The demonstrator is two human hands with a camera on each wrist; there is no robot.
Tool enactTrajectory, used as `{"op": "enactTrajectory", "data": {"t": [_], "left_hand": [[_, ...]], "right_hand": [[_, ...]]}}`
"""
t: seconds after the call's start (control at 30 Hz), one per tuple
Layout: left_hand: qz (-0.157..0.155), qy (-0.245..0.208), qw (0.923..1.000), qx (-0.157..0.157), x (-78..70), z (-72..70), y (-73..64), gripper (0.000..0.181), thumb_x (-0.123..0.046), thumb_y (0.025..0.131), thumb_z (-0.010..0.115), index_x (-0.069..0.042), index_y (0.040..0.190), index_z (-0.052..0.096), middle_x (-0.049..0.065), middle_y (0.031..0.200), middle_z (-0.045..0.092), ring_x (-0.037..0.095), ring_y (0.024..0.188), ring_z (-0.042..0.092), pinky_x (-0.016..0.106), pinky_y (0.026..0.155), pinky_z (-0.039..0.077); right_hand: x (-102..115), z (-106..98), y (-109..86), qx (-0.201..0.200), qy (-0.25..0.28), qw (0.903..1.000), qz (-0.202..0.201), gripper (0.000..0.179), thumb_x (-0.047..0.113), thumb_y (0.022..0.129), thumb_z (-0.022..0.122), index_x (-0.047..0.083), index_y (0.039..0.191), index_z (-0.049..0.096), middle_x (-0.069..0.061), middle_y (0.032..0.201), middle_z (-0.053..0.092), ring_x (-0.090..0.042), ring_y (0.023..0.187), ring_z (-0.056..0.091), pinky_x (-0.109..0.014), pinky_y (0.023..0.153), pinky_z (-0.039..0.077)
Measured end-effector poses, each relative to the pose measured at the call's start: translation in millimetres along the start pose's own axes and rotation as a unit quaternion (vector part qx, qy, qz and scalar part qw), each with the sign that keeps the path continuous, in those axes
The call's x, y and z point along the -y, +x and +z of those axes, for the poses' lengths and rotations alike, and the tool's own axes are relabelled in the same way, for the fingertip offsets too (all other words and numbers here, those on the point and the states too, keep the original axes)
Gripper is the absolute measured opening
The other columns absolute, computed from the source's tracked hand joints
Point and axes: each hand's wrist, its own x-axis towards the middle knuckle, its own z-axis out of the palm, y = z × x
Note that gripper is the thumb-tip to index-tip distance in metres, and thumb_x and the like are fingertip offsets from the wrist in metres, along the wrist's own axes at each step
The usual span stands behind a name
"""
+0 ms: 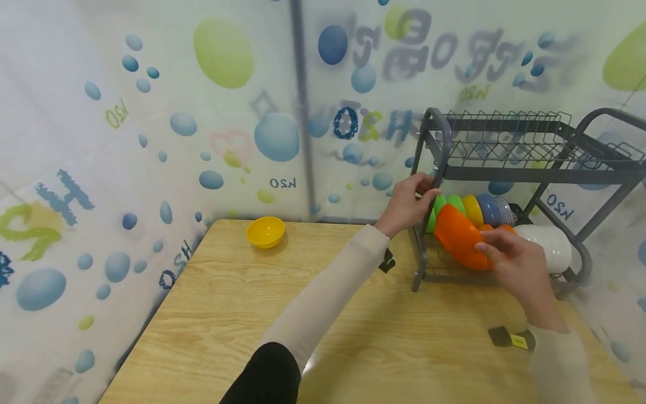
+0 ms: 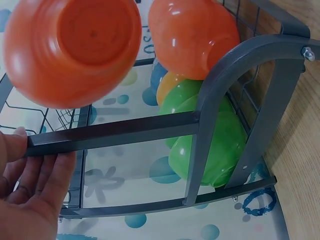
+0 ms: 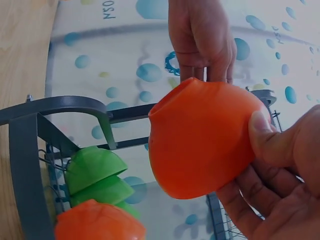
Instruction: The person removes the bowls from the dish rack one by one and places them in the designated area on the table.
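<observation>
My right hand (image 1: 522,272) holds an orange bowl (image 1: 459,238) in front of the rack's lower tier. In the right wrist view, the right thumb (image 3: 262,130) presses one side of this bowl (image 3: 205,142) and the fingers are under it. My left hand (image 1: 406,205) grips the upright of the dark grey dish rack (image 1: 440,137); in the left wrist view its thumb and fingers wrap that bar (image 2: 115,134). Another orange bowl (image 2: 195,37) sits in the lower tier, beside nested green bowls (image 2: 215,150).
Yellow, blue and striped bowls (image 1: 488,210) stand in a row behind, with white bowls (image 1: 550,247) at the rack's right end. A yellow bowl (image 1: 266,232) sits at the back left of the wooden table (image 1: 217,303). The upper wire tier (image 1: 504,150) overhangs the bowls.
</observation>
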Motion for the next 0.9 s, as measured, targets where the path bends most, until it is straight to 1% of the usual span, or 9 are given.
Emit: {"op": "enactTrajectory", "data": {"t": [0.07, 0.13, 0.23, 0.33, 0.43, 0.53, 0.7, 0.8, 0.9], "left_hand": [[-0.005, -0.002, 1.0, 0.002, -0.6, -0.2, 0.5, 0.024, -0.024, 0.104, 0.062, -0.008, 0.121, 0.064, 0.005, 0.106, 0.07, 0.011, 0.095, 0.067, 0.009, 0.077, 0.052], [-0.011, -0.007, 0.9999, 0.004, -0.5, -0.4, 0.8, 0.024, -0.025, 0.103, 0.063, -0.009, 0.121, 0.064, 0.005, 0.106, 0.07, 0.01, 0.095, 0.067, 0.01, 0.077, 0.052], [-0.011, -0.012, 0.9999, 0.004, -0.5, -1.4, 1.1, 0.024, -0.025, 0.103, 0.063, -0.008, 0.121, 0.065, 0.006, 0.108, 0.071, 0.012, 0.097, 0.067, 0.01, 0.078, 0.051], [-0.009, -0.024, 0.9997, 0.007, 0.1, -3.1, 0.5, 0.027, -0.024, 0.104, 0.063, -0.006, 0.123, 0.065, 0.008, 0.112, 0.072, 0.015, 0.101, 0.068, 0.01, 0.079, 0.051], [-0.01, -0.034, 0.9992, 0.016, 1.4, -6.4, -2.1, 0.034, -0.027, 0.105, 0.061, -0.008, 0.132, 0.063, 0.009, 0.119, 0.072, 0.015, 0.104, 0.068, 0.012, 0.08, 0.052], [-0.016, -0.042, 0.9987, 0.023, 3.1, -12.3, -7.7, 0.04, -0.033, 0.105, 0.059, -0.013, 0.14, 0.061, 0.007, 0.124, 0.072, 0.013, 0.106, 0.068, 0.015, 0.082, 0.053], [-0.024, -0.061, 0.9976, 0.025, 5.2, -26.1, -21.1, 0.038, -0.038, 0.104, 0.061, -0.018, 0.137, 0.063, 0.002, 0.123, 0.071, 0.01, 0.109, 0.066, 0.017, 0.091, 0.055], [-0.008, -0.058, 0.9979, 0.029, 6.7, -34.4, -31.5, 0.037, -0.035, 0.103, 0.063, -0.017, 0.135, 0.064, 0.001, 0.123, 0.069, 0.01, 0.111, 0.065, 0.017, 0.097, 0.054], [0.027, -0.043, 0.9982, 0.033, 7.2, -42.0, -43.9, 0.036, -0.03, 0.102, 0.065, -0.014, 0.134, 0.064, 0.002, 0.127, 0.068, 0.01, 0.116, 0.063, 0.019, 0.102, 0.052]], "right_hand": [[3, -3, -2.0, -0.001, -0.008, 0.9999, -0.014, 0.027, 0.025, 0.097, 0.073, 0.005, 0.115, 0.074, 0.034, 0.092, 0.058, 0.008, 0.09, 0.049, -0.003, 0.078, 0.04], [5, -6, -4.1, -0.001, -0.016, 0.9995, -0.026, 0.025, 0.023, 0.097, 0.073, 0.006, 0.115, 0.074, 0.027, 0.094, 0.063, 0.011, 0.091, 0.048, -0.002, 0.078, 0.039], [9, -9, -6.3, 0.002, -0.013, 0.9986, -0.052, 0.021, 0.017, 0.097, 0.073, 0.006, 0.114, 0.075, 0.005, 0.099, 0.072, 0.011, 0.093, 0.048, 0.0, 0.079, 0.039], [13, -9, -8.7, -0.003, -0.007, 0.9964, -0.085, 0.018, 0.008, 0.094, 0.074, 0.005, 0.111, 0.075, -0.01, 0.102, 0.073, 0.009, 0.092, 0.049, 0.001, 0.082, 0.039], [18, -8, -11.0, -0.012, -0.003, 0.9935, -0.113, 0.019, 0.0, 0.09, 0.076, 0.005, 0.109, 0.076, -0.01, 0.099, 0.072, 0.009, 0.091, 0.049, 0.002, 0.084, 0.038], [22, -6, -11.4, -0.021, 0.005, 0.9888, -0.147, 0.024, -0.007, 0.085, 0.078, 0.004, 0.106, 0.077, -0.011, 0.095, 0.073, 0.01, 0.09, 0.049, 0.002, 0.085, 0.037], [28, -3, -9.7, -0.028, 0.014, 0.9773, -0.21, 0.032, -0.015, 0.076, 0.081, 0.003, 0.102, 0.077, -0.011, 0.093, 0.075, 0.009, 0.09, 0.05, 0.001, 0.088, 0.038], [31, 0, -8.7, -0.024, 0.014, 0.9708, -0.238, 0.036, -0.017, 0.073, 0.082, 0.006, 0.1, 0.078, -0.008, 0.092, 0.076, 0.006, 0.089, 0.051, 0.0, 0.088, 0.039], [35, 4, -7.7, -0.018, 0.014, 0.9649, -0.262, 0.037, -0.017, 0.072, 0.083, 0.008, 0.099, 0.078, -0.004, 0.092, 0.075, 0.0, 0.088, 0.054, -0.001, 0.089, 0.04]]}}
